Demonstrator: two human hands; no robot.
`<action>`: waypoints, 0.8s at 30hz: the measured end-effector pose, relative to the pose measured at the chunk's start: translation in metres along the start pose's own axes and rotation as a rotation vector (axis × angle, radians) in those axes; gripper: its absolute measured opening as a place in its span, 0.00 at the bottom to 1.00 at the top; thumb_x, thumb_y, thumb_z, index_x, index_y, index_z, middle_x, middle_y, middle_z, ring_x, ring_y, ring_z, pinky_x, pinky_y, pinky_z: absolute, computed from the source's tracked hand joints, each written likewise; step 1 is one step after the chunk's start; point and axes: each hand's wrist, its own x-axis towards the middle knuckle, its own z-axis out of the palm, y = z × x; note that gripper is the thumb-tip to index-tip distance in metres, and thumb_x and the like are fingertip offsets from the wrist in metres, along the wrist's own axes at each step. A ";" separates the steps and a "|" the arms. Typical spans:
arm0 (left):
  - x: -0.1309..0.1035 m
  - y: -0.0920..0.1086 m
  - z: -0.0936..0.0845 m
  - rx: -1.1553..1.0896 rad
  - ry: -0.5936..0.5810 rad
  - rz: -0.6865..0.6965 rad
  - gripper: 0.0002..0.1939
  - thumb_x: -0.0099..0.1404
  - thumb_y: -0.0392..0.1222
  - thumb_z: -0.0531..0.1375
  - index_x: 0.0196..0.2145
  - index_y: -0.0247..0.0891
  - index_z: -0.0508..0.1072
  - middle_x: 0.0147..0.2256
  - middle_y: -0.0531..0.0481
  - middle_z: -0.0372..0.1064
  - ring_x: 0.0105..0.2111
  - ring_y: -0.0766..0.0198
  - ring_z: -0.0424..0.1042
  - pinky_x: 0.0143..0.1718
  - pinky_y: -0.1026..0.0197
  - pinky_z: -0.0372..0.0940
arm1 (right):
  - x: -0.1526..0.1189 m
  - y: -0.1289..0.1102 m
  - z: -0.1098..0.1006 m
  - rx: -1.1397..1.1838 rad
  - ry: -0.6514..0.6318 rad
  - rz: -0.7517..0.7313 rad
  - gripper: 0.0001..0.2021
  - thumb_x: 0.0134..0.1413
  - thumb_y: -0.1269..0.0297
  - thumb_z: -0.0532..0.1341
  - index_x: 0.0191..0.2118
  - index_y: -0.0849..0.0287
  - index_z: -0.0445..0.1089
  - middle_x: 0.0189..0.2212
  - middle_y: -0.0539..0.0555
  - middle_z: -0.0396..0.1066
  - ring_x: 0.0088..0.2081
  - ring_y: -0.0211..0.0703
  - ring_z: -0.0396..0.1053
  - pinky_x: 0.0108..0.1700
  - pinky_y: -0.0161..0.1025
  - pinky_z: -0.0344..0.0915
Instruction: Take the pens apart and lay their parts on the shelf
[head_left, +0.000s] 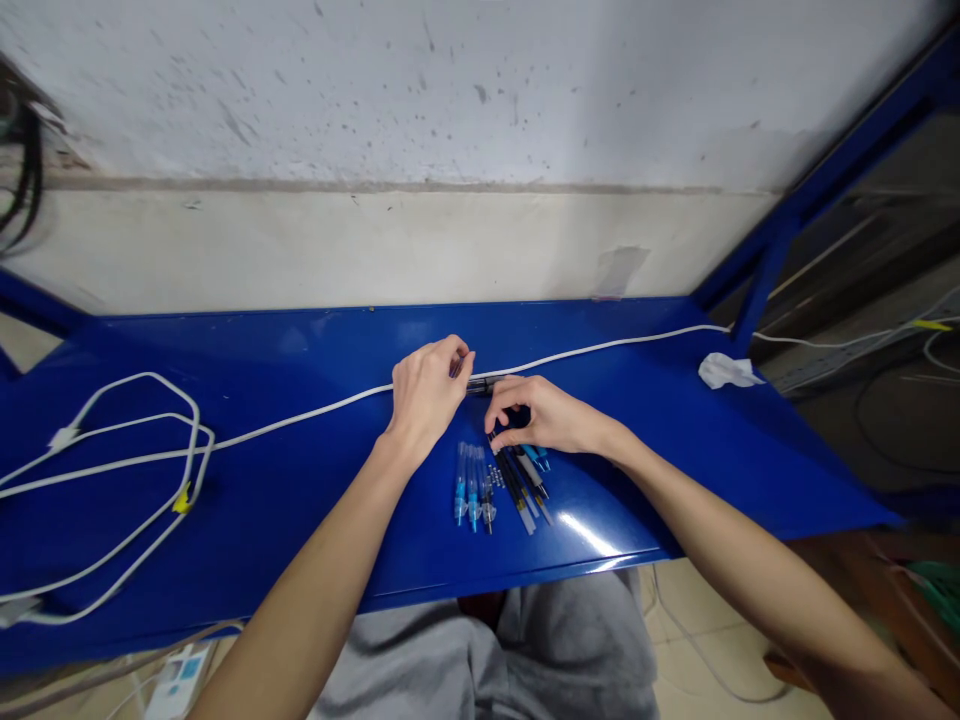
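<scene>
My left hand [429,392] is over the blue tabletop with its fingers curled closed; whatever lies between its fingertips is hidden. Just right of it lie dark clear pen barrels [484,384], partly covered by both hands. My right hand [538,412] has thumb and fingertips pinched around a small dark end at the top of the pen refills [519,490]; I cannot make out what that piece is. Blue pen parts [537,457] lie under its palm. Left of the refills, capped pens with clear barrels [472,485] lie in a row, and several tiny metallic pieces [496,476] are beside them.
A white cable [300,415] runs across the blue table [300,540], passing behind my hands. More white cable is coiled at the left with a yellow tag [182,499]. A crumpled white tissue [726,371] lies at the right. The wall [390,245] borders the back edge.
</scene>
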 end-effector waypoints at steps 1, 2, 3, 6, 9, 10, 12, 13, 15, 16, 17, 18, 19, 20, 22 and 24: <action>0.001 0.002 -0.004 0.016 0.004 -0.010 0.06 0.71 0.43 0.60 0.36 0.42 0.75 0.29 0.53 0.74 0.30 0.61 0.72 0.31 0.60 0.55 | 0.000 -0.001 0.000 0.011 0.040 -0.012 0.07 0.54 0.63 0.74 0.35 0.59 0.78 0.29 0.48 0.66 0.33 0.39 0.65 0.36 0.35 0.60; 0.002 0.003 -0.009 0.030 0.006 -0.023 0.06 0.71 0.43 0.60 0.36 0.42 0.74 0.28 0.53 0.73 0.29 0.62 0.72 0.31 0.60 0.54 | -0.001 -0.002 -0.001 0.030 0.087 -0.020 0.08 0.55 0.62 0.73 0.34 0.60 0.77 0.28 0.48 0.65 0.32 0.38 0.64 0.35 0.35 0.59; 0.002 0.005 -0.014 0.040 0.003 -0.039 0.06 0.71 0.43 0.60 0.36 0.42 0.74 0.27 0.54 0.72 0.28 0.62 0.71 0.30 0.61 0.54 | -0.001 -0.003 -0.001 0.053 0.134 -0.021 0.09 0.57 0.60 0.72 0.34 0.60 0.77 0.26 0.47 0.64 0.30 0.37 0.62 0.34 0.35 0.58; -0.006 0.006 -0.029 0.046 -0.060 -0.080 0.05 0.69 0.42 0.60 0.35 0.42 0.71 0.24 0.56 0.68 0.25 0.64 0.68 0.30 0.61 0.52 | -0.003 -0.002 -0.001 0.108 0.266 0.020 0.12 0.61 0.56 0.68 0.33 0.60 0.76 0.21 0.44 0.59 0.24 0.34 0.53 0.29 0.34 0.52; -0.027 0.004 -0.038 0.040 -0.168 -0.063 0.06 0.69 0.40 0.60 0.33 0.42 0.68 0.23 0.57 0.65 0.24 0.65 0.66 0.29 0.62 0.51 | -0.004 0.001 0.002 0.084 0.438 0.057 0.14 0.63 0.53 0.66 0.34 0.60 0.76 0.19 0.43 0.54 0.22 0.33 0.49 0.27 0.35 0.49; -0.035 0.003 -0.039 0.037 -0.208 -0.057 0.06 0.69 0.40 0.60 0.33 0.42 0.67 0.23 0.57 0.64 0.24 0.65 0.66 0.29 0.62 0.51 | -0.004 0.002 0.003 0.066 0.508 0.058 0.14 0.63 0.53 0.65 0.34 0.60 0.75 0.19 0.43 0.53 0.22 0.33 0.49 0.28 0.35 0.49; -0.050 0.002 -0.040 0.048 -0.281 -0.071 0.07 0.70 0.41 0.59 0.33 0.42 0.66 0.23 0.57 0.63 0.24 0.64 0.65 0.29 0.62 0.51 | -0.004 0.004 0.006 0.034 0.641 0.046 0.14 0.64 0.53 0.64 0.33 0.59 0.75 0.18 0.43 0.53 0.22 0.34 0.49 0.28 0.35 0.50; -0.056 0.002 -0.039 0.046 -0.315 -0.080 0.07 0.70 0.42 0.59 0.33 0.42 0.66 0.23 0.57 0.63 0.23 0.64 0.65 0.28 0.62 0.51 | -0.003 0.004 0.005 0.017 0.700 0.035 0.14 0.64 0.53 0.64 0.33 0.59 0.74 0.18 0.43 0.52 0.22 0.34 0.49 0.28 0.35 0.50; -0.063 0.004 -0.037 0.039 -0.361 -0.098 0.08 0.71 0.43 0.59 0.33 0.42 0.66 0.24 0.57 0.64 0.24 0.64 0.65 0.29 0.62 0.51 | -0.003 0.003 0.001 -0.030 0.812 0.010 0.14 0.64 0.53 0.63 0.33 0.58 0.74 0.18 0.43 0.52 0.22 0.34 0.49 0.27 0.35 0.51; -0.065 0.005 -0.037 0.035 -0.375 -0.105 0.08 0.71 0.43 0.59 0.33 0.42 0.66 0.24 0.56 0.65 0.24 0.64 0.65 0.29 0.61 0.51 | -0.003 0.002 -0.005 -0.058 0.877 -0.001 0.14 0.64 0.53 0.63 0.33 0.58 0.74 0.18 0.43 0.52 0.22 0.34 0.49 0.27 0.35 0.51; -0.066 0.007 -0.037 0.035 -0.384 -0.107 0.09 0.71 0.44 0.58 0.33 0.42 0.66 0.24 0.56 0.65 0.25 0.63 0.66 0.29 0.61 0.51 | -0.004 -0.001 -0.012 -0.087 0.955 -0.010 0.14 0.64 0.53 0.64 0.33 0.58 0.74 0.18 0.43 0.52 0.22 0.33 0.49 0.27 0.35 0.51; -0.066 0.008 -0.037 0.040 -0.397 -0.105 0.09 0.72 0.45 0.57 0.33 0.42 0.66 0.25 0.55 0.66 0.25 0.63 0.67 0.29 0.61 0.51 | -0.006 -0.004 -0.020 -0.115 1.045 -0.013 0.14 0.64 0.53 0.64 0.33 0.58 0.73 0.19 0.43 0.53 0.22 0.33 0.49 0.26 0.35 0.50; -0.065 0.009 -0.038 0.052 -0.413 -0.100 0.11 0.73 0.47 0.56 0.33 0.42 0.67 0.25 0.54 0.67 0.25 0.62 0.67 0.29 0.61 0.51 | -0.011 -0.008 -0.028 -0.141 1.144 -0.010 0.14 0.64 0.53 0.63 0.33 0.58 0.73 0.19 0.44 0.54 0.22 0.33 0.50 0.26 0.35 0.50; -0.063 0.010 -0.039 0.074 -0.431 -0.090 0.12 0.75 0.49 0.54 0.34 0.42 0.67 0.25 0.53 0.68 0.26 0.61 0.68 0.29 0.61 0.51 | -0.018 -0.013 -0.036 -0.166 1.242 0.001 0.14 0.65 0.53 0.63 0.34 0.58 0.72 0.20 0.44 0.55 0.22 0.33 0.51 0.26 0.35 0.49; -0.055 0.011 -0.042 0.144 -0.462 -0.060 0.15 0.76 0.52 0.52 0.36 0.42 0.70 0.27 0.51 0.70 0.27 0.58 0.70 0.29 0.60 0.50 | -0.043 -0.022 -0.047 -0.237 1.395 0.067 0.14 0.66 0.52 0.61 0.36 0.57 0.71 0.23 0.46 0.59 0.22 0.34 0.54 0.25 0.35 0.49; -0.043 0.010 -0.043 0.221 -0.464 -0.036 0.16 0.76 0.54 0.50 0.39 0.42 0.72 0.28 0.48 0.72 0.30 0.55 0.72 0.29 0.60 0.49 | -0.080 -0.028 -0.045 -0.334 1.401 0.208 0.14 0.67 0.51 0.59 0.39 0.57 0.71 0.23 0.46 0.59 0.21 0.35 0.54 0.25 0.36 0.50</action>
